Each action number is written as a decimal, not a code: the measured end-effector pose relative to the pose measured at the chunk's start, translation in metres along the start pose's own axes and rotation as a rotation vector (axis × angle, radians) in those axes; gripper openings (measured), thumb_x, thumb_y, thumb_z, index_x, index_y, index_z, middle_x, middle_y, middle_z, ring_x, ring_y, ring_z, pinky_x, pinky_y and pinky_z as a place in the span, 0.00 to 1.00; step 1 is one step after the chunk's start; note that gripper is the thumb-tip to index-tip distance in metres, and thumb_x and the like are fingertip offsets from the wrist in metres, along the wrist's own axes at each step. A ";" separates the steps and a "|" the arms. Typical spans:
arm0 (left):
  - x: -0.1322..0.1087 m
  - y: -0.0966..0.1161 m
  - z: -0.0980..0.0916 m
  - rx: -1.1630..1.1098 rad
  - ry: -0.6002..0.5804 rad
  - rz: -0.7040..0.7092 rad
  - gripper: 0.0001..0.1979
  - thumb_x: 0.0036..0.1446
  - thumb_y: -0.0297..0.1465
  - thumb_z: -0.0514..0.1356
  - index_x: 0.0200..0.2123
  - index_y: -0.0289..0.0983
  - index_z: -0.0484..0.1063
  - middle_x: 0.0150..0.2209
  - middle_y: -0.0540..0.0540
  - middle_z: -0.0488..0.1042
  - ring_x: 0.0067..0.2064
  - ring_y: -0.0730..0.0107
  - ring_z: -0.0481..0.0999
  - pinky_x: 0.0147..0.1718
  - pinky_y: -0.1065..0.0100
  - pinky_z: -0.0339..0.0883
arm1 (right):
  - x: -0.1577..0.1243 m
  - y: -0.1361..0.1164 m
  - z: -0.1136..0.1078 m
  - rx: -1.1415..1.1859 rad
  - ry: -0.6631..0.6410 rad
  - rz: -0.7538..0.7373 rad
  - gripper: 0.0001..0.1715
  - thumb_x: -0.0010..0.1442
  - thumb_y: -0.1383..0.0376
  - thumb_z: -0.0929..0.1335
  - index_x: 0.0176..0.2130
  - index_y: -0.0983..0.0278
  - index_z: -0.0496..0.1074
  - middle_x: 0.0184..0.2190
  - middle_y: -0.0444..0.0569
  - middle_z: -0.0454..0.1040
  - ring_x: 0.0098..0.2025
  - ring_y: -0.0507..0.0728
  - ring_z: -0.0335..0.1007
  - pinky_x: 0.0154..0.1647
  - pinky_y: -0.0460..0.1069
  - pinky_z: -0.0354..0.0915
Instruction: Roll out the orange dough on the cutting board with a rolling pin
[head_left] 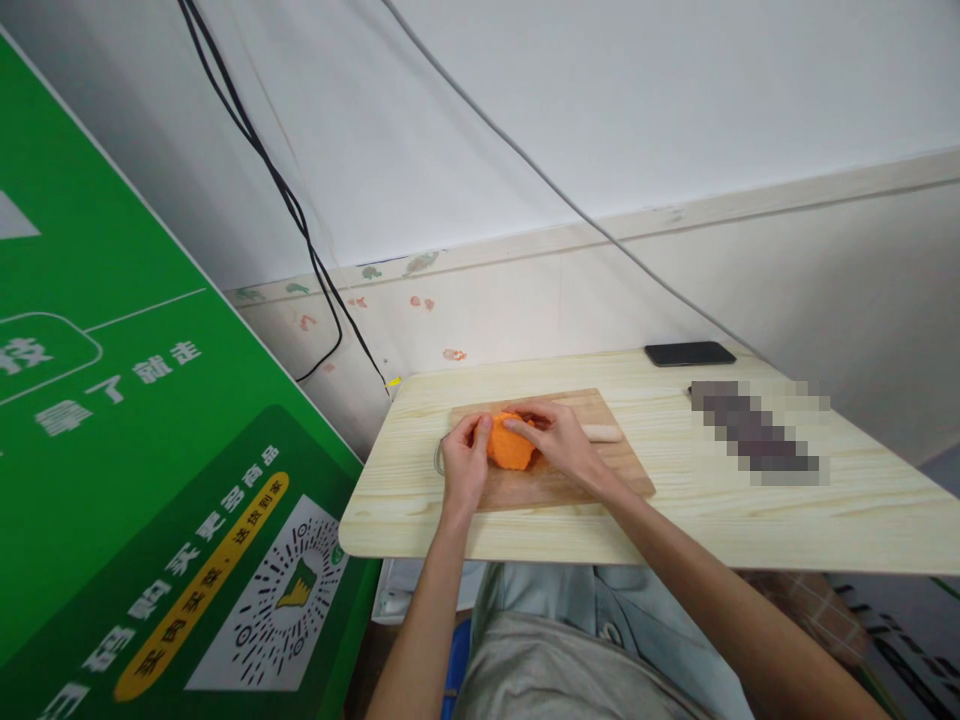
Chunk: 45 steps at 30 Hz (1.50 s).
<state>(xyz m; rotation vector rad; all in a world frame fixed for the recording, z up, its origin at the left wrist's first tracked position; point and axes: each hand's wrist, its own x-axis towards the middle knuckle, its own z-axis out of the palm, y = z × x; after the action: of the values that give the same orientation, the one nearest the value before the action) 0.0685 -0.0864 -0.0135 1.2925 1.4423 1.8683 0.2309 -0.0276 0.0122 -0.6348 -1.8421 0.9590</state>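
Observation:
A bright orange piece of what looks like modelling clay, flattish with a rough edge, is held up over a wooden board. My left hand pinches its left edge between thumb and fingers. From the right, my right hand grips its upper right side, thumb across the front. Behind my right hand a pale wooden stick lies on the board; its other end is hidden. Beside my left hand a thin metal loop shows at the board's left edge, mostly covered.
The board rests on a pale wood-grain table against a white wall. A black phone lies at the back right, with a blurred-out dark object in front of it. A green printed panel stands left; black cables hang behind.

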 end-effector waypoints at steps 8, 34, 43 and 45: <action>-0.001 0.005 -0.001 -0.021 -0.120 0.003 0.20 0.62 0.47 0.70 0.47 0.37 0.84 0.46 0.41 0.85 0.49 0.58 0.83 0.54 0.60 0.75 | 0.000 -0.003 -0.004 -0.063 -0.073 -0.070 0.15 0.70 0.55 0.72 0.44 0.59 0.86 0.46 0.53 0.87 0.48 0.64 0.82 0.55 0.58 0.74; 0.000 0.006 0.000 -0.087 -0.054 -0.013 0.22 0.60 0.45 0.71 0.51 0.37 0.84 0.50 0.38 0.85 0.54 0.53 0.84 0.59 0.54 0.76 | 0.000 -0.004 -0.002 0.007 0.009 -0.014 0.16 0.68 0.52 0.73 0.48 0.59 0.85 0.47 0.53 0.86 0.49 0.62 0.82 0.53 0.57 0.74; -0.001 0.004 0.002 -0.102 -0.091 -0.041 0.20 0.57 0.43 0.74 0.46 0.36 0.86 0.49 0.39 0.86 0.51 0.55 0.85 0.58 0.55 0.77 | 0.001 0.002 -0.004 -0.031 -0.001 -0.047 0.16 0.70 0.53 0.71 0.47 0.61 0.84 0.44 0.53 0.85 0.46 0.61 0.79 0.51 0.55 0.71; -0.002 0.005 0.003 -0.099 -0.079 -0.052 0.19 0.56 0.44 0.74 0.44 0.36 0.87 0.47 0.39 0.87 0.49 0.56 0.86 0.55 0.56 0.78 | 0.001 0.002 -0.003 -0.048 -0.011 -0.047 0.17 0.71 0.53 0.71 0.45 0.61 0.84 0.44 0.53 0.84 0.46 0.61 0.79 0.52 0.55 0.71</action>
<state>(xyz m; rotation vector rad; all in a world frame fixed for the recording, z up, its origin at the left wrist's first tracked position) 0.0727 -0.0886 -0.0095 1.2553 1.3137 1.8103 0.2336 -0.0243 0.0116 -0.6138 -1.8872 0.8912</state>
